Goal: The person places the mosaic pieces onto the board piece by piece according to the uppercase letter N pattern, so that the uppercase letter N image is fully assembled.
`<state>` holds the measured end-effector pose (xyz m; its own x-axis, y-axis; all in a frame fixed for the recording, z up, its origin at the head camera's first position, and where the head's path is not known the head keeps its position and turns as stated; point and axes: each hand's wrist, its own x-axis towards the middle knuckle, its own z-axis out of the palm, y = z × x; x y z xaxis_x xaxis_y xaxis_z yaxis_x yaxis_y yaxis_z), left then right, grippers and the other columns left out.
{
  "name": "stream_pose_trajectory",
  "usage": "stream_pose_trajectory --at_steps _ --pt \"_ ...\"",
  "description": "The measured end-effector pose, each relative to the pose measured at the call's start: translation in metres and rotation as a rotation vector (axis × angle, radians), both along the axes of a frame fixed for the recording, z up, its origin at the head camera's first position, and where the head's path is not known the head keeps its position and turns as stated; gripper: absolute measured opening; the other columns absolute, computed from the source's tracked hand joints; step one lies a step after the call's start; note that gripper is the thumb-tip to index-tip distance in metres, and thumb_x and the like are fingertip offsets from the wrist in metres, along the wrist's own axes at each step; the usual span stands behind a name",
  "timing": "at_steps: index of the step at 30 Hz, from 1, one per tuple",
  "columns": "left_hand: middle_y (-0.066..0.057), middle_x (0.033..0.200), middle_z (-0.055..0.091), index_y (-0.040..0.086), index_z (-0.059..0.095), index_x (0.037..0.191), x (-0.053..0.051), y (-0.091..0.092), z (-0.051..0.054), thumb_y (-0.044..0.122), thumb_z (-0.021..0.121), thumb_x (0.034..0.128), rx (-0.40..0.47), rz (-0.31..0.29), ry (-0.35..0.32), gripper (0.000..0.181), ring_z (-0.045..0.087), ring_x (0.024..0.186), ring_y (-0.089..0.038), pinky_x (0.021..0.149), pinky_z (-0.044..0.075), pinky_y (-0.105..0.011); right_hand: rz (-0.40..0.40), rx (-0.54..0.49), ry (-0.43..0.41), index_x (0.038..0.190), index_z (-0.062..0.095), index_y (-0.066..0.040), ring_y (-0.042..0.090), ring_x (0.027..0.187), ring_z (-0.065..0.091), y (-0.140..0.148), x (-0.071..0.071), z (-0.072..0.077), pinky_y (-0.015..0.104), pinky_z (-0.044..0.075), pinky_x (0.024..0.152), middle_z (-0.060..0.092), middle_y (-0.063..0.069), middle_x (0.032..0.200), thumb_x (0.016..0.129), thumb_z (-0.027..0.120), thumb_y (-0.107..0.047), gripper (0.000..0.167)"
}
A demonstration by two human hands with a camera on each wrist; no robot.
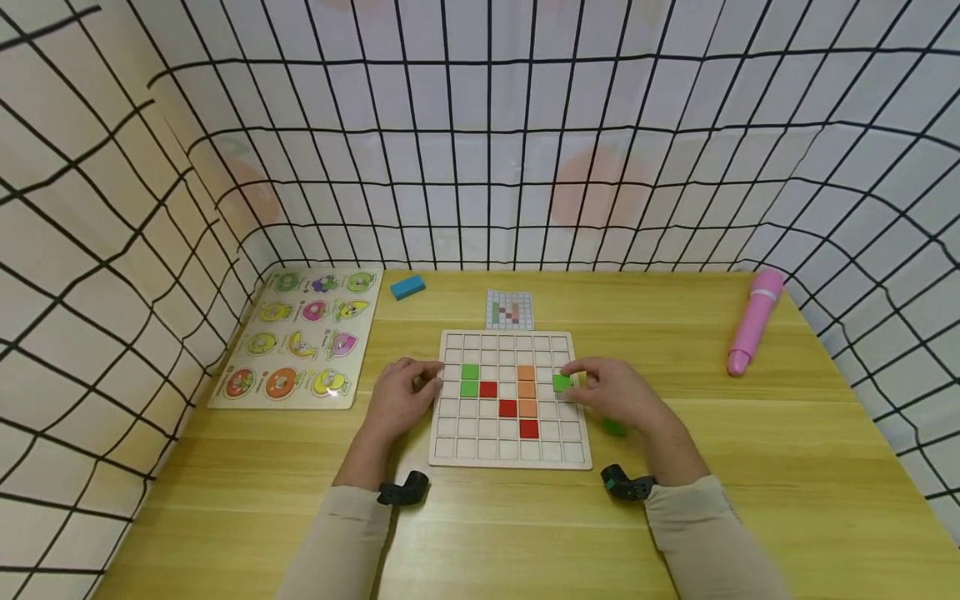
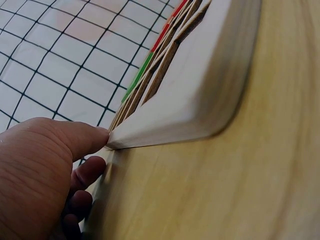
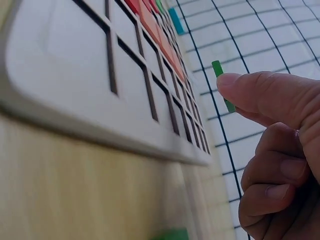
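Note:
A pale board [image 1: 486, 452] with a grid of square recesses lies on the table. Set in it are two green tiles [image 1: 469, 372], three red tiles [image 1: 507, 408] and three orange tiles [image 1: 527, 390]. My right hand [image 1: 618, 392] pinches a green square tile [image 3: 229, 106] between thumb and finger, over the board's right side. In the right wrist view the tile is held on edge, apart from the board. My left hand [image 1: 401, 396] touches the board's left edge with thumb and index finger; its other fingers curl below, in the left wrist view. Another green piece [image 1: 615, 427] lies partly under my right hand.
Behind the board lies a small card [image 1: 509, 310] with a coloured grid pattern. A blue block [image 1: 407, 287] stands at the back left, beside a fruit picture board [image 1: 296, 337]. A pink stick-like object [image 1: 753, 325] lies at the right. Black wire mesh [image 1: 489, 167] surrounds the table.

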<state>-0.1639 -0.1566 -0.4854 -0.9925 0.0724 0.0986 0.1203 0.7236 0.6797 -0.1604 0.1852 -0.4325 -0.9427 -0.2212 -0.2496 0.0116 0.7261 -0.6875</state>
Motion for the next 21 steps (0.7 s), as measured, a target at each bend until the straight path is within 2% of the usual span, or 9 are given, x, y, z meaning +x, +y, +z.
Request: stream_pose_trajectory --at_steps 6,21 --pt "-0.005 0.106 0.069 0.017 0.074 0.124 0.0 0.0 0.0 0.025 0.069 0.097 -0.002 -0.006 0.008 0.029 0.054 0.098 -0.024 0.085 0.039 -0.037 0.028 0.016 0.013 0.12 0.072 -0.018 0.016 0.058 0.038 -0.018 0.0 -0.005 0.027 0.031 0.053 0.04 -0.002 0.066 0.09 0.077 -0.029 0.032" --pt "-0.005 0.106 0.069 0.017 0.075 0.123 0.0 -0.001 0.001 0.025 0.069 0.0963 0.009 -0.015 0.02 0.029 0.055 0.099 -0.025 0.085 0.04 -0.037 0.11 -0.024 0.006 0.112 0.073 -0.022 0.014 0.057 0.036 -0.055 0.007 -0.018 0.027 0.031 0.056 0.036 -0.004 0.061 0.09 0.077 -0.026 0.022"
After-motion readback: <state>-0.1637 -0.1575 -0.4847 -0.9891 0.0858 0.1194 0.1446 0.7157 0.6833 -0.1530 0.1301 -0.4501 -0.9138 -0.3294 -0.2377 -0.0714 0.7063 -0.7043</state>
